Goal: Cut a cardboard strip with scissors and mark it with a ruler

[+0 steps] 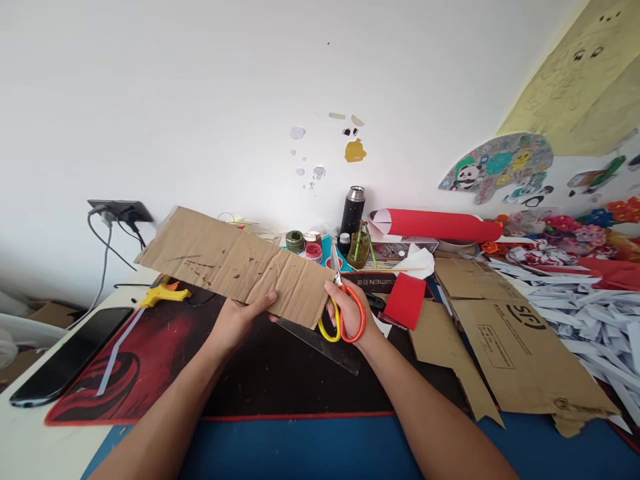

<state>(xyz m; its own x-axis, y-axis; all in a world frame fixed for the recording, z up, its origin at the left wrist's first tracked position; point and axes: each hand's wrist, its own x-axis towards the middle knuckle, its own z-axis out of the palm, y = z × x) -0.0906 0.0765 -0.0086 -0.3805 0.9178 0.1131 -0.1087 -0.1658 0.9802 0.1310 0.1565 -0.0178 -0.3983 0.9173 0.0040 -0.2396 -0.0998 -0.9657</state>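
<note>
Here, above the dark desk mat (300, 393), my left hand (245, 317) pinched the cardboard strip (225, 263) by its near edge; my right hand (354, 310) gripped red-and-yellow-handled scissors (337, 267) at its right end. Clean cutting seemed to need it steady.

Brown cardboard (240, 267) here, blotched with dark stains, and look at those scissors (343, 289): one yellow loop, one orange-red! Beneath, a black mat (280, 390) flares into red swirls on the left, red-edged; far side, a bright red roll (440, 224), a white wall (215, 100).
</note>
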